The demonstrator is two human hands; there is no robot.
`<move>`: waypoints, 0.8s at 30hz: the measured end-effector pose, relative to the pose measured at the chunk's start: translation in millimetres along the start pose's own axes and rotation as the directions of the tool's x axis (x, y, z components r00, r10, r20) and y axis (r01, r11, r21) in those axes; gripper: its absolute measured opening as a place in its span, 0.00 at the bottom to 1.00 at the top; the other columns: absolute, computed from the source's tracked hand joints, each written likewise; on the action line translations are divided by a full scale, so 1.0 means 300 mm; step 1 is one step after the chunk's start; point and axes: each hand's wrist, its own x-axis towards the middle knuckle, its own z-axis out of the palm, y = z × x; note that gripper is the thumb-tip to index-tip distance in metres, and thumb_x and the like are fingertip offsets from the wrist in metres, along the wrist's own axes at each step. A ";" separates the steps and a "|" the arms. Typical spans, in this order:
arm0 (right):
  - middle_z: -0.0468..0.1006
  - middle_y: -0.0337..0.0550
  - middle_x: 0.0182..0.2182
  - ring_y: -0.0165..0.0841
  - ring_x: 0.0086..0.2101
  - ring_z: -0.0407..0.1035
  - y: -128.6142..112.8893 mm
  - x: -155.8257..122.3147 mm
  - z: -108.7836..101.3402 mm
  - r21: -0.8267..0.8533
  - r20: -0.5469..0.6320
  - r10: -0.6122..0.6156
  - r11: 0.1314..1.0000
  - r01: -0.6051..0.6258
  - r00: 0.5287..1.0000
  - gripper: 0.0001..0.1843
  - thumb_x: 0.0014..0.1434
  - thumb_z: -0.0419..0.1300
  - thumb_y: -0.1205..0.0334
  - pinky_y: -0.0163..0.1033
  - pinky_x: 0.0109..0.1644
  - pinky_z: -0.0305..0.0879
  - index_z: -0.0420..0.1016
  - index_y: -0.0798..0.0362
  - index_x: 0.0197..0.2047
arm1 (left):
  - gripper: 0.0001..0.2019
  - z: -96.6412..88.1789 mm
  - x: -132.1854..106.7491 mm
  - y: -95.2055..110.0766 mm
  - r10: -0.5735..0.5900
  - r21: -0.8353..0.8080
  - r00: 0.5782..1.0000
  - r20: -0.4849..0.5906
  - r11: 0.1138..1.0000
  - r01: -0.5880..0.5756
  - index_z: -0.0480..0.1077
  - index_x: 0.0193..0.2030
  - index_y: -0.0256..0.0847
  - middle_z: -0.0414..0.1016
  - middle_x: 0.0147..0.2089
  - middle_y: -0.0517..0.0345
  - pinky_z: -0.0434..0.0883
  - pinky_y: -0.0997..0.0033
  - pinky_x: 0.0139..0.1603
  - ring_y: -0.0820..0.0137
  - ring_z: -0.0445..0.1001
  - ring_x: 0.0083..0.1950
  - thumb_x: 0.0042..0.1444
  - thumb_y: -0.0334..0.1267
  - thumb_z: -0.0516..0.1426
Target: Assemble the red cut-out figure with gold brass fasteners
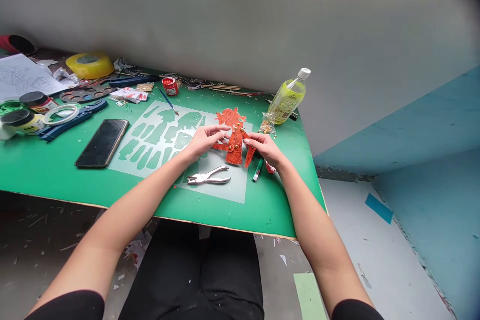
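Note:
An orange-red jointed puppet [234, 152] with dark line patterns and small gold fasteners is held just above the table, over a whitish cut-out sheet [131, 167]. My left hand [208, 141] pinches it at its left side, near the arm. Thumb and fingers of my right hand [265, 149] close on the arm at the other side. Below the puppet lies a silver single-hole punch [208, 178], its handles spread. Close to my right hand are a dark green marker-like stick [258, 170] and a small bag of gold fasteners [267, 124].
A tilted yellow-green bottle [287, 102] stands at the back right. To the left are a phone [102, 144], paint jars [23, 121], yellow tape [90, 65] and blue-handled cutters [75, 119]. A brush [169, 102] and red paint pot [170, 87] sit behind the sheet. The green table's edge [240, 227] is near my lap.

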 end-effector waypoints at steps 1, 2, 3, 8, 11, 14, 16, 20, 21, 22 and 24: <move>0.82 0.40 0.37 0.36 0.37 0.72 0.000 0.000 0.001 0.006 0.005 -0.002 1.000 0.002 1.000 0.19 0.59 0.69 0.43 0.41 0.45 0.67 0.86 0.50 0.44 | 0.23 -0.002 -0.001 0.005 0.007 0.001 1.000 0.002 1.000 -0.007 0.80 0.57 0.34 0.86 0.49 0.44 0.80 0.57 0.57 0.62 0.85 0.46 0.59 0.45 0.68; 0.83 0.40 0.38 0.36 0.37 0.72 0.001 0.000 0.002 0.011 0.001 -0.006 1.000 0.006 1.000 0.20 0.59 0.69 0.43 0.41 0.46 0.67 0.86 0.49 0.44 | 0.23 -0.004 -0.002 0.011 0.009 0.010 1.000 0.010 1.000 -0.009 0.79 0.58 0.35 0.86 0.50 0.44 0.80 0.58 0.56 0.62 0.85 0.46 0.59 0.45 0.68; 0.83 0.40 0.39 0.36 0.37 0.72 0.001 0.002 0.004 0.017 -0.014 -0.010 1.000 0.010 1.000 0.20 0.59 0.70 0.43 0.41 0.46 0.67 0.86 0.49 0.45 | 0.24 -0.006 -0.003 0.017 0.005 0.025 1.000 0.028 1.000 -0.005 0.79 0.60 0.36 0.86 0.50 0.45 0.80 0.59 0.54 0.61 0.85 0.48 0.59 0.45 0.68; 0.84 0.41 0.40 0.37 0.39 0.72 0.009 0.016 0.005 0.040 -0.177 -0.053 0.997 0.061 0.983 0.25 0.54 0.72 0.40 0.43 0.47 0.70 0.86 0.48 0.48 | 0.31 -0.023 -0.004 0.030 -0.065 0.098 0.989 0.134 0.994 0.052 0.77 0.64 0.39 0.87 0.48 0.44 0.79 0.65 0.43 0.60 0.85 0.47 0.55 0.46 0.72; 0.84 0.41 0.38 0.37 0.36 0.72 0.014 0.020 0.005 0.065 -0.203 -0.050 0.996 0.064 0.978 0.25 0.54 0.72 0.39 0.43 0.45 0.71 0.86 0.48 0.47 | 0.29 -0.023 -0.002 0.018 -0.090 0.102 0.983 0.162 0.992 0.074 0.79 0.59 0.36 0.87 0.45 0.43 0.78 0.65 0.41 0.65 0.83 0.39 0.53 0.45 0.74; 0.82 0.40 0.35 0.35 0.33 0.71 0.017 0.019 0.008 0.085 -0.188 -0.037 0.995 0.054 0.981 0.22 0.56 0.72 0.40 0.42 0.43 0.71 0.86 0.48 0.44 | 0.27 -0.015 -0.005 0.009 -0.096 0.115 0.976 0.196 0.991 0.075 0.81 0.57 0.37 0.87 0.44 0.44 0.78 0.65 0.41 0.67 0.82 0.36 0.52 0.45 0.74; 0.82 0.39 0.34 0.34 0.33 0.71 0.017 0.018 0.010 0.078 -0.196 -0.057 0.994 0.073 0.979 0.20 0.56 0.72 0.41 0.42 0.43 0.70 0.86 0.48 0.42 | 0.25 -0.010 -0.009 0.011 -0.101 0.107 0.974 0.201 0.991 0.080 0.81 0.55 0.37 0.87 0.44 0.44 0.78 0.66 0.42 0.66 0.83 0.37 0.52 0.45 0.74; 0.82 0.39 0.35 0.34 0.33 0.71 0.015 0.018 0.011 0.075 -0.205 -0.061 0.994 0.078 0.977 0.20 0.56 0.72 0.41 0.41 0.42 0.70 0.85 0.48 0.42 | 0.25 -0.007 -0.015 0.027 -0.090 0.081 0.985 0.149 0.994 0.078 0.82 0.53 0.36 0.87 0.43 0.45 0.78 0.66 0.41 0.64 0.83 0.39 0.51 0.46 0.74; 0.82 0.40 0.35 0.34 0.33 0.71 0.014 0.018 0.011 0.076 -0.209 -0.055 0.994 0.073 0.976 0.21 0.56 0.72 0.40 0.41 0.42 0.70 0.85 0.48 0.43 | 0.25 -0.009 -0.015 0.031 -0.079 0.084 0.989 0.127 0.994 0.069 0.82 0.53 0.36 0.87 0.42 0.45 0.78 0.66 0.40 0.64 0.83 0.39 0.51 0.46 0.74; 0.81 0.40 0.35 0.34 0.32 0.70 0.013 0.018 0.011 0.076 -0.213 -0.050 0.995 0.067 0.976 0.22 0.55 0.72 0.40 0.41 0.41 0.70 0.85 0.48 0.43 | 0.26 -0.010 -0.015 0.034 -0.068 0.092 0.992 0.101 0.994 0.059 0.81 0.54 0.36 0.87 0.42 0.46 0.77 0.66 0.39 0.63 0.83 0.39 0.51 0.47 0.74; 0.81 0.39 0.33 0.34 0.31 0.70 0.010 0.018 0.010 0.076 -0.214 -0.044 0.995 0.061 0.976 0.22 0.55 0.72 0.39 0.41 0.39 0.69 0.85 0.48 0.43 | 0.27 -0.016 -0.012 0.038 -0.049 0.117 0.997 0.056 0.992 0.043 0.81 0.55 0.36 0.87 0.40 0.46 0.76 0.67 0.36 0.63 0.83 0.38 0.51 0.48 0.73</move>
